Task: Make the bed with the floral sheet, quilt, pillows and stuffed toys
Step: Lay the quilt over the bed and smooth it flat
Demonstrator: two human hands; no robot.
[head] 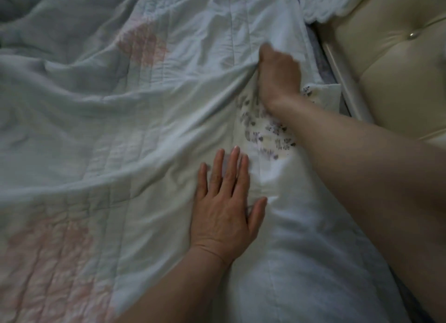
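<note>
While the left hand [224, 209] lies flat, fingers [233, 168] straight, pressing the quilt [96, 129], the right hand [277, 74] bunches a fold of it in curled fingers near the cream headboard [391, 64]. Rumpled under both hands, the quilt looks soft, light and limp, best taken by its edge. A patch of floral sheet [265, 132] shows beside the right wrist. No writing is legible.

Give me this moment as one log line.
left hand: flat on quilt | right hand: grips quilt fold near tufted headboard | quilt: wrinkled, not yet smoothed
</note>
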